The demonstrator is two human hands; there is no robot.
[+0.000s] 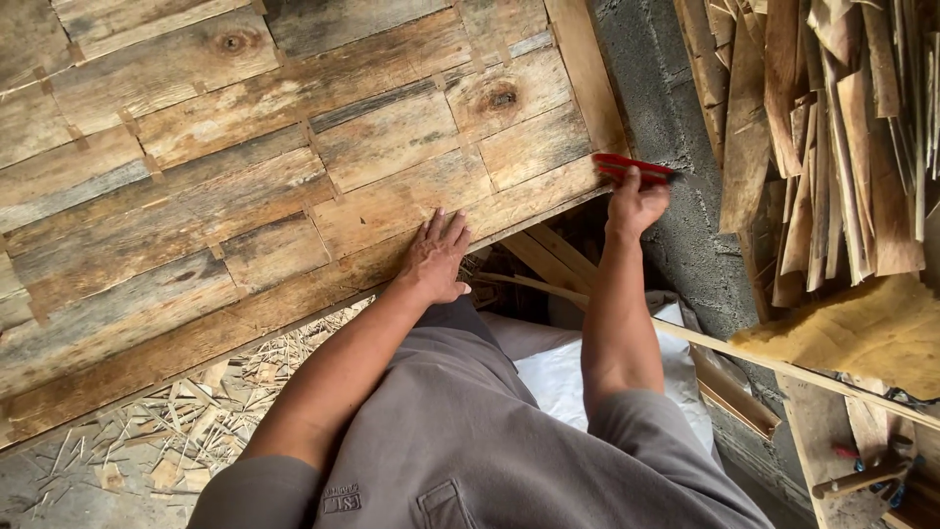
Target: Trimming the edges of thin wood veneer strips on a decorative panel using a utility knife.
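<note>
Slippage risk noted: left hand (434, 260) fingers spread flat on weathered plank wooden panel (294, 167); right hand (634, 204) fingers pinching flat red pencil (632, 167) beyond the edge.

1. Wood panel (294, 186): weathered, knotty planks joined edge to edge into one flat sheet, lying across the upper left of the view.
2. Red tool (632, 168): slim, flat, lying level at the panel's right corner.

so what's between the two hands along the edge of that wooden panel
Nothing lies there. In the head view, between the left hand, flat on the wooden panel, and the right hand holding a red tool, there is only bare plank edge.
</note>
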